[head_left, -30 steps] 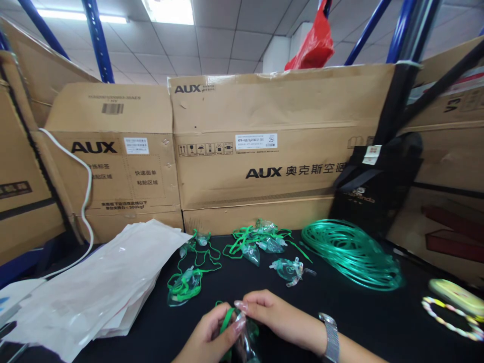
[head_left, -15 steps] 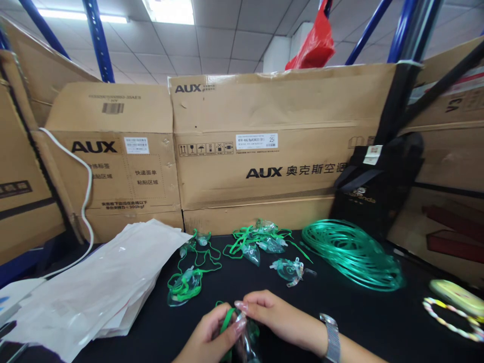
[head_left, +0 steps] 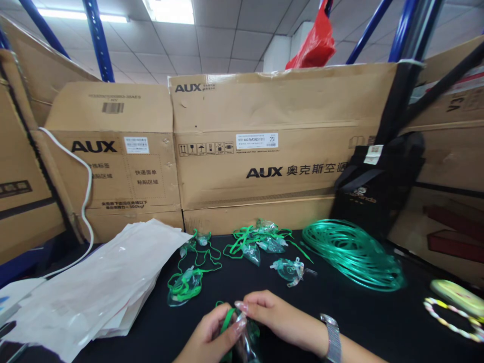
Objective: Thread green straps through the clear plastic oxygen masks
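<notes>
At the near edge of the table, my left hand (head_left: 215, 333) is closed round a clear oxygen mask (head_left: 248, 345) with a green elastic strap (head_left: 229, 317). My right hand (head_left: 278, 317) pinches the top of the same mask, its thumb and fingertips meeting the left fingers there. The lower part of the mask runs out of the picture, and what lies between the fingertips is hidden. Ahead and to the left lies another mask (head_left: 185, 287) wrapped in its green strap. A mask without a green strap (head_left: 289, 270), with metal-like clips, lies beyond my right hand.
Several strapped masks (head_left: 264, 242) are heaped at the back, beside a coil of green tubing (head_left: 351, 254). White plastic bags (head_left: 102, 277) are stacked on the left. A cardboard box (head_left: 264, 151) walls the back. At right are a black bag (head_left: 372, 191) and a bead bracelet (head_left: 449, 320).
</notes>
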